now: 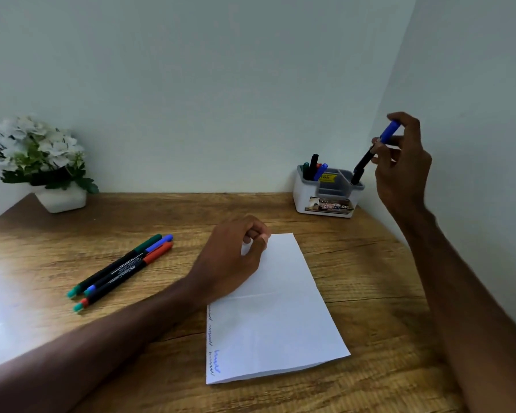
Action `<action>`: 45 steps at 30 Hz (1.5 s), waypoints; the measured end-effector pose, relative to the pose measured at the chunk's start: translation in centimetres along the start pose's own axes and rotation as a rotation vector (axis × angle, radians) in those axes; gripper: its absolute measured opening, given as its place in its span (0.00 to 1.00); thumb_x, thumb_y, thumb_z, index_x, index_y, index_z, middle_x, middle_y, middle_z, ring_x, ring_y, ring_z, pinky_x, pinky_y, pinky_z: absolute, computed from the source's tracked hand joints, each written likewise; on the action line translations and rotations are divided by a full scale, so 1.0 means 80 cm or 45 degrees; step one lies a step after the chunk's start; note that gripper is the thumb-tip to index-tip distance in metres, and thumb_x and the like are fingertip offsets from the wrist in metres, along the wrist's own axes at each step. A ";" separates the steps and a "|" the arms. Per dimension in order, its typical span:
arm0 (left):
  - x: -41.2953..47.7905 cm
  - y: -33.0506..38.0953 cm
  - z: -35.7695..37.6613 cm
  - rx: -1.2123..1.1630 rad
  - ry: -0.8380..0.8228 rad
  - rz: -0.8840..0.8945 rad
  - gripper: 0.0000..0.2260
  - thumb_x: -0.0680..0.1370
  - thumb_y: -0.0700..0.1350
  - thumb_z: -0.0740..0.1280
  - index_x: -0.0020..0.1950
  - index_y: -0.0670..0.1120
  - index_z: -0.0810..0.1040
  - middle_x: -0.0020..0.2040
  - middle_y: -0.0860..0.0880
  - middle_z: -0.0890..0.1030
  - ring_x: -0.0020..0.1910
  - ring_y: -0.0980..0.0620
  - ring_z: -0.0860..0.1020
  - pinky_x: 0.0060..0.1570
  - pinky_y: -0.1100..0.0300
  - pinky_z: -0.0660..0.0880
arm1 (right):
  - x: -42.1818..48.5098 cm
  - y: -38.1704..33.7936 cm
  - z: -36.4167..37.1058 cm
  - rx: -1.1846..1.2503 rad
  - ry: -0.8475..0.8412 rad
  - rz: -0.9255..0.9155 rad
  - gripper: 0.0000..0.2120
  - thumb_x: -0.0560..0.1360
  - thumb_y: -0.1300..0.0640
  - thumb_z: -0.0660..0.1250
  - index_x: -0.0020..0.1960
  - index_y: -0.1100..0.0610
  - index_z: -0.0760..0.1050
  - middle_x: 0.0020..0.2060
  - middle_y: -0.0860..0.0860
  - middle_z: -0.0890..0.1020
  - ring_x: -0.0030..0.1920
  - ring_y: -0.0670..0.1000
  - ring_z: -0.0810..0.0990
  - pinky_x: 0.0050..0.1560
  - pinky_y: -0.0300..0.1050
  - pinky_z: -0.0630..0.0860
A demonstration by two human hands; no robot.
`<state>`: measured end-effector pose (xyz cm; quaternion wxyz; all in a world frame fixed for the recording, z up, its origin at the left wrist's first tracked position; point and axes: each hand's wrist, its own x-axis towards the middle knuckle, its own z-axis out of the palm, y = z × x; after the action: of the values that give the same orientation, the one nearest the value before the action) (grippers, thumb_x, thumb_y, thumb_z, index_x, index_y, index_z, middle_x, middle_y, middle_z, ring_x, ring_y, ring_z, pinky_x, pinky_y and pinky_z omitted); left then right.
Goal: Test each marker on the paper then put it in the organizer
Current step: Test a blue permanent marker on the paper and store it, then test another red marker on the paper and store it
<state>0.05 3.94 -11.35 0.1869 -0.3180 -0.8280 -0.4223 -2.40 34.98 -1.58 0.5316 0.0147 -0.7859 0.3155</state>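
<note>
I see the right hand (401,165) pinching a blue-capped marker (373,152) tilted, its lower end dipping into the right compartment of the white desk organizer (328,190), where four markers already stand at the left. The left hand (236,257) rests loosely curled, gripping nothing, on the top edge of the paper (277,317). Three capped markers (121,271) lie side by side on the wooden desk (370,278), well left of it.
</note>
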 end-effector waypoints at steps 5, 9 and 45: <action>0.000 0.000 0.000 -0.022 -0.011 -0.015 0.05 0.81 0.43 0.68 0.50 0.51 0.83 0.43 0.61 0.82 0.46 0.60 0.79 0.43 0.76 0.66 | -0.011 0.022 0.002 -0.011 -0.081 0.086 0.21 0.81 0.66 0.64 0.71 0.51 0.69 0.53 0.58 0.83 0.54 0.53 0.85 0.55 0.58 0.84; 0.000 0.001 -0.001 -0.006 -0.016 -0.003 0.05 0.81 0.43 0.68 0.50 0.51 0.83 0.43 0.61 0.82 0.46 0.60 0.79 0.43 0.76 0.67 | -0.018 0.031 0.004 -0.069 -0.152 0.098 0.22 0.81 0.67 0.65 0.71 0.51 0.69 0.53 0.58 0.83 0.53 0.53 0.84 0.55 0.59 0.83; -0.006 0.008 -0.010 0.014 0.108 0.068 0.04 0.83 0.45 0.65 0.55 0.53 0.79 0.45 0.58 0.82 0.47 0.59 0.79 0.46 0.67 0.70 | -0.084 -0.093 0.044 0.014 -0.294 -0.339 0.14 0.70 0.74 0.63 0.45 0.61 0.83 0.42 0.53 0.85 0.43 0.48 0.82 0.46 0.42 0.80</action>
<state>0.87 3.37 -10.76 0.2349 -0.3206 -0.8130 -0.4256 0.28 25.12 -4.54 0.4747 0.1578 -0.8312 0.2426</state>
